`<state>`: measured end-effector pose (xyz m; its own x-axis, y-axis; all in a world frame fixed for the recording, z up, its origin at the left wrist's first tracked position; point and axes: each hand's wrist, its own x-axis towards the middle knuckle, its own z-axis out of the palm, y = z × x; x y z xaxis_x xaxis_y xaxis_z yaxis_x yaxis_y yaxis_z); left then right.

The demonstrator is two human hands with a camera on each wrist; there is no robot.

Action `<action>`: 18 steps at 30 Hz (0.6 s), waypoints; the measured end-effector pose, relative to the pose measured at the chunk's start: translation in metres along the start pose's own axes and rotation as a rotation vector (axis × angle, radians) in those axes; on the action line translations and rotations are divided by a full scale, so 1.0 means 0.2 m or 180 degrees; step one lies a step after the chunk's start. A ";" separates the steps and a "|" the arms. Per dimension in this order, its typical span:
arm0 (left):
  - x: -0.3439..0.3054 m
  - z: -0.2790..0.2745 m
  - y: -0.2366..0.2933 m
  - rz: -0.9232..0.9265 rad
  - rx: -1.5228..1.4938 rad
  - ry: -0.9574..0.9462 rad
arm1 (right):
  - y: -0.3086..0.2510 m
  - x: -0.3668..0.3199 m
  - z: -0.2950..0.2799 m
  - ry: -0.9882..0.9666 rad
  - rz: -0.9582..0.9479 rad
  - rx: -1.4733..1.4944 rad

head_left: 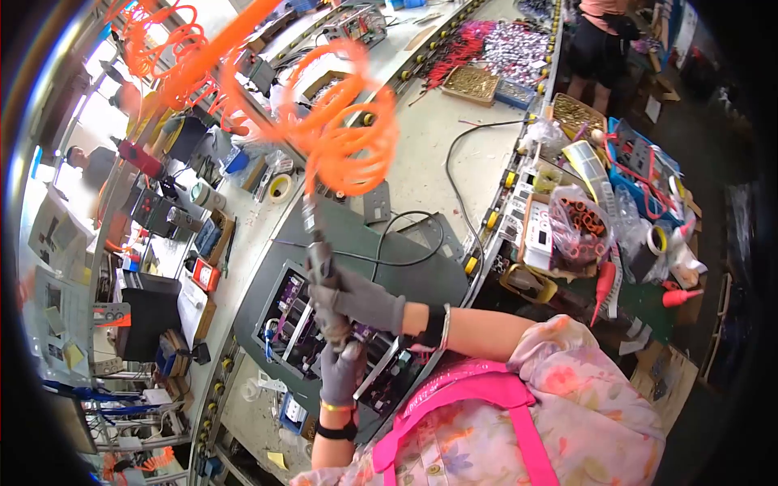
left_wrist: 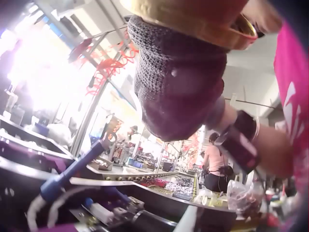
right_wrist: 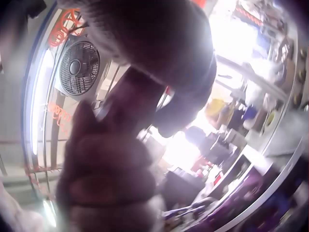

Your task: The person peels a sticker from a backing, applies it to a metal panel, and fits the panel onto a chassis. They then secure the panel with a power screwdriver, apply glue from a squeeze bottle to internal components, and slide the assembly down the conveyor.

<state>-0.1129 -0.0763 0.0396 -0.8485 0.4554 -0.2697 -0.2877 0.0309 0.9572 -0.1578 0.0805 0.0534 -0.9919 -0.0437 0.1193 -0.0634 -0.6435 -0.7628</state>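
In the head view, my grey-gloved right hand (head_left: 361, 301) grips the dark body of an air screwdriver (head_left: 320, 257) with its fingers wrapped round it. An orange coiled hose (head_left: 356, 166) joins the tool's top end. My gloved left hand (head_left: 340, 374) is curled about the lower end of the screwdriver, just below the right hand. Both hands are over a dark cabinet (head_left: 369, 235) whose open bay shows purple circuit boards (head_left: 285, 312) and wiring. The left wrist view shows the left glove (left_wrist: 178, 92) as a fist above a blue-sleeved cable (left_wrist: 72, 169). The tool's tip is hidden.
A black cable (head_left: 454, 154) loops over the cabinet and roller line. Along the right stand a bag of orange-red rings (head_left: 579, 219), a blue crate (head_left: 648, 186) and red squeeze bottles (head_left: 604, 283). Boxes of small parts (head_left: 470, 83) lie farther up. A red-handled tool (head_left: 139, 158) hangs at left.
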 end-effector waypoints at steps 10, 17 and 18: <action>-0.06 -0.02 -0.29 0.0061 -0.0299 0.1987 | 0.12 0.42 -1.95 0.0894 0.0902 -0.5653; -0.07 -0.03 -0.38 0.0069 -0.0710 0.2658 | 0.18 0.42 -1.73 -0.0949 0.2784 -0.5660; -0.07 -0.03 -0.38 0.0085 -0.0738 0.2706 | 0.24 0.44 -1.74 -0.1036 0.2790 -0.5746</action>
<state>-0.0814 -0.0909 -0.0299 -0.8730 -0.3659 -0.3226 -0.2677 -0.1936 0.9438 -0.2863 0.3114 -0.1928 -0.7712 -0.0975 -0.6291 0.1063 0.9546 -0.2783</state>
